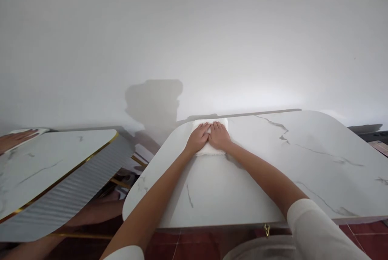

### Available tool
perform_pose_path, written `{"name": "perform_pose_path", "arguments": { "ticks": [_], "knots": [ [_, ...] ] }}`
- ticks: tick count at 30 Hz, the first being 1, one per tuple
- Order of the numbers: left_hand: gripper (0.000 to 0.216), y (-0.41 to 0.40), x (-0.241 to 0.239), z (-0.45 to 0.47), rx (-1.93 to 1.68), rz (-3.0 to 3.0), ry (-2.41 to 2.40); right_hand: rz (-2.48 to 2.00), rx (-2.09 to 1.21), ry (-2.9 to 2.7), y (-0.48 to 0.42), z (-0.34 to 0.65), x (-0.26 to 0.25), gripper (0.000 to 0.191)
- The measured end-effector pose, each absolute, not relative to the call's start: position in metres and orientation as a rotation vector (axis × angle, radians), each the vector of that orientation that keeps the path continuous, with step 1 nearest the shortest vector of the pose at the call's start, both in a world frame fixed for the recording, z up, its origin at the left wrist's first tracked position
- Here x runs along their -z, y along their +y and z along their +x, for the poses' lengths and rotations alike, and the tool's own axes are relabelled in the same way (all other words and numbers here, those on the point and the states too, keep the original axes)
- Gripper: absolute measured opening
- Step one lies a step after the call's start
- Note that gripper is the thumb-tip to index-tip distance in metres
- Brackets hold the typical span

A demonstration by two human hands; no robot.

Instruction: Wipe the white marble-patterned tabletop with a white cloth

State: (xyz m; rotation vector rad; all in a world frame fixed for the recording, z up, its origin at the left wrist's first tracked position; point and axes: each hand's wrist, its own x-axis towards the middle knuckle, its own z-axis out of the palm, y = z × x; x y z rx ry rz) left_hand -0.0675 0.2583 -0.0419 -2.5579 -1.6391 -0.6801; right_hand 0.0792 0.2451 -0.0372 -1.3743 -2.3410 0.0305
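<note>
A white cloth (212,150) lies flat on a white marble-patterned table (260,187), close to its far edge by the wall. My left hand (198,137) rests on the cloth's left half, fingers stretched forward. Beside it, my right hand (219,135) presses flat on the right half, and the two hands touch at the thumbs. Both palms are down, so the middle of the cloth is partly covered.
A second marble-patterned table (60,155) with gold trim and a ribbed side stands at the left. Another person's hand (20,139) lies on a white cloth there. A pale wall (242,42) rises behind both tables. Red floor tiles (188,246) show below.
</note>
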Motion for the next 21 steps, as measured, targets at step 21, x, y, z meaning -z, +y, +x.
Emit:
{"name": "perform_pose_path", "arguments": {
  "ticks": [21],
  "knots": [
    [0.051,0.332,0.06,-0.04,0.521,-2.486,-1.64,-1.5,-0.022,-2.315,0.304,0.102,0.038,0.054]
  ]
}}
